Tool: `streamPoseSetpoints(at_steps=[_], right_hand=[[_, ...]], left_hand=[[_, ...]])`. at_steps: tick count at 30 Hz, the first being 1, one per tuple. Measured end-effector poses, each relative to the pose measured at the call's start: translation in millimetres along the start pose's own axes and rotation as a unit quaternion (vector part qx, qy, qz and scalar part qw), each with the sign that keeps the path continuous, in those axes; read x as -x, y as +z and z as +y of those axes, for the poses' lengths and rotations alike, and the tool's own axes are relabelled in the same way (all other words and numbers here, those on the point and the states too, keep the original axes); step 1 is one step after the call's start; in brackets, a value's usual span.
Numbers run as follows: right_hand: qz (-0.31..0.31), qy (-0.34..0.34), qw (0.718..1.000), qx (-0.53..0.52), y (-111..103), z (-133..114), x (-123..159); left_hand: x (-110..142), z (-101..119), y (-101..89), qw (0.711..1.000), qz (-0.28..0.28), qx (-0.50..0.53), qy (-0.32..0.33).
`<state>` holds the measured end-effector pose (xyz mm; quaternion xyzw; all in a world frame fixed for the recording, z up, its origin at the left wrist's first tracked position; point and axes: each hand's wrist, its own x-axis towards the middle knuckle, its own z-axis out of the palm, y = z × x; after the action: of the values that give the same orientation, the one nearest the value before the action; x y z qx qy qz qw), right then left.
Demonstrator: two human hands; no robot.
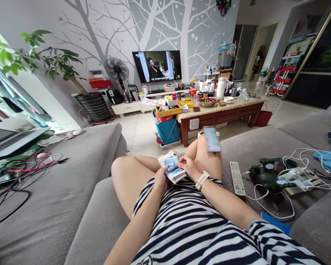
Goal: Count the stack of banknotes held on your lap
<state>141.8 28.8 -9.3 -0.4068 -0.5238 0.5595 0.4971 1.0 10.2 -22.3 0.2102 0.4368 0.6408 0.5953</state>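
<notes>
In my lap, a thick stack of bluish-white printed papers, which look like banknotes (177,176), lies between my two hands. My left hand (161,179) grips the stack at its left side, thumb on top. One blue note stands raised from the stack, and the bent fingers of my right hand (189,168) pinch its right edge. The right wrist wears a pale watch (202,180). A phone (212,139) with a blurred screen rests on my right knee, beyond the right hand. The fine print on the notes is too small to read.
A remote control (237,178), a dark green figure (270,175) and a power strip (300,183) with white cables lie on the sofa at right. Tangled cables (24,165) and a laptop are at left. Ahead stands a crowded coffee table (223,112) beside a blue bin (167,130).
</notes>
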Motion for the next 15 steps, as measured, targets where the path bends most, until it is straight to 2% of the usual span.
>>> streamPoseSetpoints(at_steps=[7, 15], right_hand=[[0.008, -0.013, 1.000, -0.006, -2, 5, -3], [-0.019, -0.031, 0.999, -0.013, -3, 0, -2]], left_hand=[[8, 4, -0.3, 0.999, -0.039, -0.016, 0.015], [-4, -2, -3.9, 1.000, -0.001, 0.009, -0.011]])
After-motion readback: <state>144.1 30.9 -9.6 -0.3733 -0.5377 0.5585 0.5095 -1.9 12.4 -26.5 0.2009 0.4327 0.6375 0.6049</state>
